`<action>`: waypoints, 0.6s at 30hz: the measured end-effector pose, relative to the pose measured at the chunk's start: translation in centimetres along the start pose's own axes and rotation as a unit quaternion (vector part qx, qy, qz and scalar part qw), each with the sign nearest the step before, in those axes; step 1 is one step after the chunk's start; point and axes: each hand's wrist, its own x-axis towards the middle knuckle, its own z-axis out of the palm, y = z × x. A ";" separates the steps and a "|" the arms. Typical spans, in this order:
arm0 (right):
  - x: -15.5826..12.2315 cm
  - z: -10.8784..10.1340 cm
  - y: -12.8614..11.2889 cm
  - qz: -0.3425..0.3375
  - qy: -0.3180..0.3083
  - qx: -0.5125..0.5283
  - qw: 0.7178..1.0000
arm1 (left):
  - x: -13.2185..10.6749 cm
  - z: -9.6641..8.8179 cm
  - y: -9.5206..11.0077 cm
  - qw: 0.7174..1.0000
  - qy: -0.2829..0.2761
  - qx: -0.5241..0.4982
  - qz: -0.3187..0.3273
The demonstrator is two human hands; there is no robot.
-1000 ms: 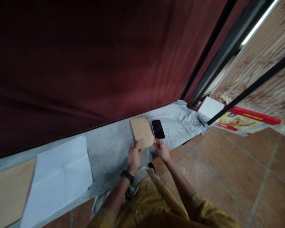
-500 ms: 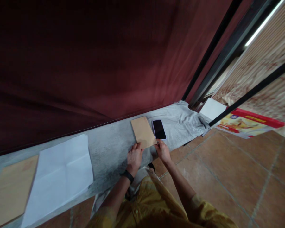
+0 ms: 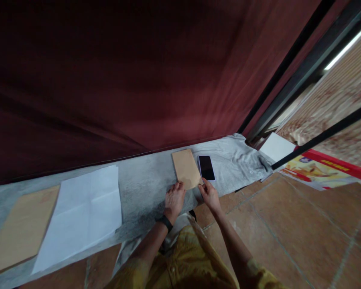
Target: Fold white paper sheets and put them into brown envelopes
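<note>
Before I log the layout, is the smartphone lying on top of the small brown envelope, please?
No, the smartphone lies on the grey cloth, to the right of the small brown envelope.

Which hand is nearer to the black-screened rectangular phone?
Right. The right hand is close by the phone's near end; the left hand is farther left, at the near edge of the tan paper rectangle.

No wording can be read: the row of yellow characters (image 3: 335, 165) on the red band of the flat, rectangular red-and-yellow printed panel (image 3: 326, 173) is too blurred, as is its small dark-blue emblem (image 3: 305, 159). Faint reddish print (image 3: 50, 195) on the large, flat, rectangular brown paper envelope (image 3: 25, 228) is equally illegible.
</note>
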 end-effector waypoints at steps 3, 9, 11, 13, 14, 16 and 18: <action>0.1 0.1 0.0 0.005 0.014 -0.016 1.000 | 0.1 0.1 0.0 1.000 -0.001 0.001 0.008; -0.1 0.2 -0.3 0.018 0.027 -0.024 0.999 | 0.0 0.0 0.2 1.000 0.003 -0.010 0.007; -0.4 0.0 -0.3 0.025 0.026 -0.011 0.999 | -0.5 -0.2 0.2 1.000 0.011 -0.022 0.002; -0.8 -0.1 -0.2 0.030 0.025 0.002 0.999 | -1.2 -0.3 0.1 0.999 0.025 -0.037 0.001; -1.0 -0.2 -0.1 0.031 0.026 0.008 0.999 | -1.7 -0.4 -0.2 0.998 0.036 -0.043 0.002; -1.3 -0.2 0.2 0.037 0.035 0.024 0.998 | -2.9 -0.5 -1.0 0.997 0.065 -0.043 0.001; -1.7 -0.1 0.6 0.042 0.043 0.036 0.998 | -4.3 -0.5 -2.3 0.995 0.092 -0.032 -0.011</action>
